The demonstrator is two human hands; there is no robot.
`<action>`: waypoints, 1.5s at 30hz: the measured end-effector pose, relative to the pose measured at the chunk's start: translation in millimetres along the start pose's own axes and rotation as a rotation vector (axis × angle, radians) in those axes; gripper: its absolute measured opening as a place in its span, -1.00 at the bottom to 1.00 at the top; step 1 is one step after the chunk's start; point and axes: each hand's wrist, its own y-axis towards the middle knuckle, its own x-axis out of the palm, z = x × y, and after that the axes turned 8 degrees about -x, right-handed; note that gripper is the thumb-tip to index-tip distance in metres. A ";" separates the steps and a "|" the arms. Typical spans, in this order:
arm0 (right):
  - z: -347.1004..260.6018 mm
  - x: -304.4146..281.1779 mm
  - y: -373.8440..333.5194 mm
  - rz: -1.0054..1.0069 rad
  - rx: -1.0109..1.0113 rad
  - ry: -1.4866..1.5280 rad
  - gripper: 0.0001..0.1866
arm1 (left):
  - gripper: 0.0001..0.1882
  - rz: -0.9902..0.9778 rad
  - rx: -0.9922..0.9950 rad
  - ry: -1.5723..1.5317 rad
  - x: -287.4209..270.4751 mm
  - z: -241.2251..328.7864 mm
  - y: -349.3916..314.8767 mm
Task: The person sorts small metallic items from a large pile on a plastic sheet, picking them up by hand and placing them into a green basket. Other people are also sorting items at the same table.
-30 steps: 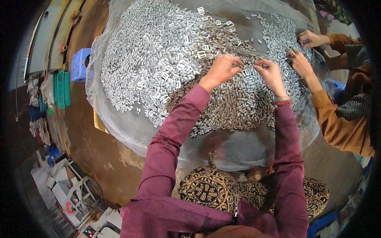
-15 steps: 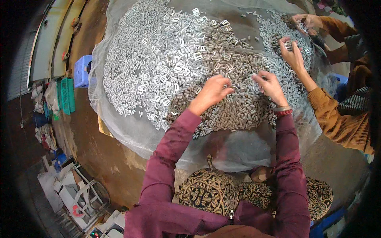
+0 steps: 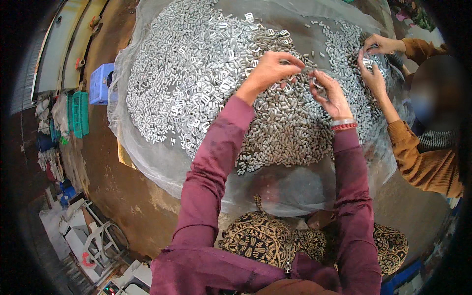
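Note:
A heap of small grey pellets (image 3: 290,132) lies on a sheer white net (image 3: 162,167). Flat metal slider buckles (image 3: 227,84) are scattered through it, most of them left of my hands. Above the heap, my left hand (image 3: 275,73) has thumb and fingers drawn together at the tips; whatever they pinch is too small to make out. My right hand (image 3: 333,94) is just to its right, fingers curled round what looks like a metal buckle (image 3: 318,88). The fingertips of both hands nearly meet.
On the right, a co-worker in brown sleeves (image 3: 418,157) holds buckles over the same net with both hands (image 3: 374,73). A blue crate (image 3: 101,84) and a green basket (image 3: 79,114) stand at the left. White machinery (image 3: 83,241) is at lower left.
Both my hands have moved away from me over the heap and come closer together. The co-worker's hands have drawn together around buckles.

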 end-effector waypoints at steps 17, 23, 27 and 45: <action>48.8 28.7 -12.2 0.405 -0.010 0.530 -0.58 | -0.82 0.251 0.509 0.489 34.1 20.0 -1.1; 80.5 21.5 4.3 -0.032 -0.320 0.724 -0.38 | -0.51 0.294 0.552 0.874 65.6 12.5 -28.9; 30.1 29.9 17.6 0.256 -0.153 0.525 -0.53 | -0.45 0.390 0.508 0.815 47.2 45.9 -52.1; 15.8 51.7 147.0 -0.143 -0.525 -1.187 -0.23 | -0.08 0.947 -0.872 -0.232 44.9 -113.9 -349.4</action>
